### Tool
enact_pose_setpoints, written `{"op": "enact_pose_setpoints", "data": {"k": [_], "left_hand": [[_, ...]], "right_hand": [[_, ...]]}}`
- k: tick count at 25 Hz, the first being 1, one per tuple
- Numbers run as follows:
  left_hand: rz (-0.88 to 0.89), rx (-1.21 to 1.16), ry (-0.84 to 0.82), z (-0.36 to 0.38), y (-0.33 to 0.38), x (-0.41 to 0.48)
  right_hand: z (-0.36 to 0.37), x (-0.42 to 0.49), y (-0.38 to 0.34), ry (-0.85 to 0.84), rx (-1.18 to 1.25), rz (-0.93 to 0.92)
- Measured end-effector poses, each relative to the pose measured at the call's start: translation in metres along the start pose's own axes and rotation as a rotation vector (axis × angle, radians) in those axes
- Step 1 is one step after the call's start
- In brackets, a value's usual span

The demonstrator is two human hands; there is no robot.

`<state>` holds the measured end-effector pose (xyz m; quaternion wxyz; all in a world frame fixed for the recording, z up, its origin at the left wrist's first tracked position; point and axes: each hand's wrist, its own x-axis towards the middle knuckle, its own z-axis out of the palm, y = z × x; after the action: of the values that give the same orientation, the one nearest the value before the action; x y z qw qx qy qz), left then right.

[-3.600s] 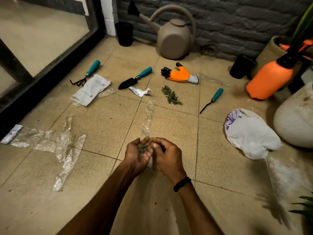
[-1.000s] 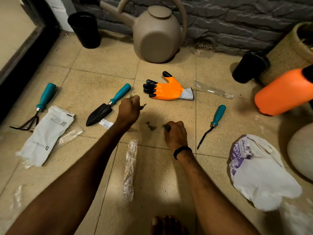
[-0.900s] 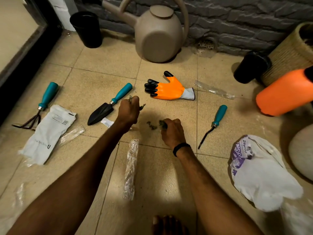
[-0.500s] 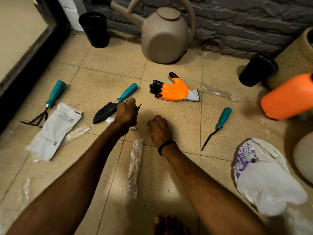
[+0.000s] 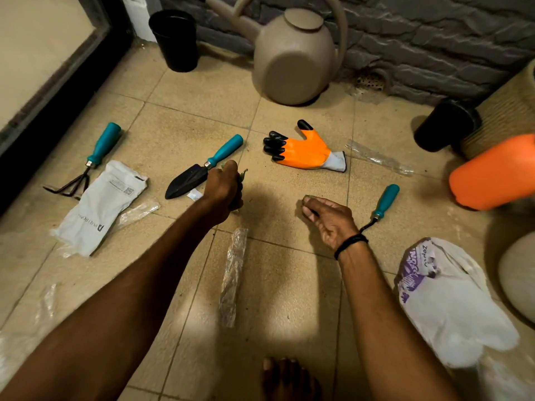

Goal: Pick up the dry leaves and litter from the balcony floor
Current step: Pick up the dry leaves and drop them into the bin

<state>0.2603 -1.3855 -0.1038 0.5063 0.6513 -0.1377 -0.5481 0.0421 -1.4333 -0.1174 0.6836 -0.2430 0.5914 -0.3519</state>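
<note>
Tiled balcony floor (image 5: 185,117): left hand (image 5: 223,185) fisted around brittle, featherlight dry leaves (image 5: 243,174); right hand (image 5: 330,217) pinches a fragment; limp plastic wrapper (image 5: 233,273) lies between the forearms, best gathered mid-length.

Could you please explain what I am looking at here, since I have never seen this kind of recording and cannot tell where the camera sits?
There is no machine: a camera worn on a person's head looks down at their two bare arms. The left hand is closed around a clump of dry leaves. The right hand reaches low over the balcony floor, fingers curled; whether it holds anything I cannot tell. Around them lie a trowel, a hand rake, an orange glove, a white packet, a plastic wrapper and a white bag. A watering can stands by the wall.
</note>
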Motion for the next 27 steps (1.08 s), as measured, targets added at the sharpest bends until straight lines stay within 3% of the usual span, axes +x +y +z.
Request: {"op": "enact_pose_setpoints", "data": {"k": [8,12,14,21,27], "left_hand": [[-0.154,-0.269,-0.013,-0.021,0.012,-0.013],[-0.179,-0.506,-0.027,-0.061,0.025,-0.05],[-0.212,-0.646,0.044,-0.087,0.034,-0.087],[-0.199,-0.903,0.357,-0.166,0.123,-0.304],[-0.169,-1.147,0.568,-0.268,0.165,-0.557]], "right_hand": [[0.035,-0.025,0.011,-0.112,0.105,0.089],[0.077,-0.066,0.003,-0.178,0.081,0.129],[0.103,-0.105,-0.009,-0.202,0.029,0.178],[0.21,-0.333,-0.052,-0.403,-0.243,0.303],[0.262,-0.574,-0.051,-0.58,-0.469,0.428]]}}
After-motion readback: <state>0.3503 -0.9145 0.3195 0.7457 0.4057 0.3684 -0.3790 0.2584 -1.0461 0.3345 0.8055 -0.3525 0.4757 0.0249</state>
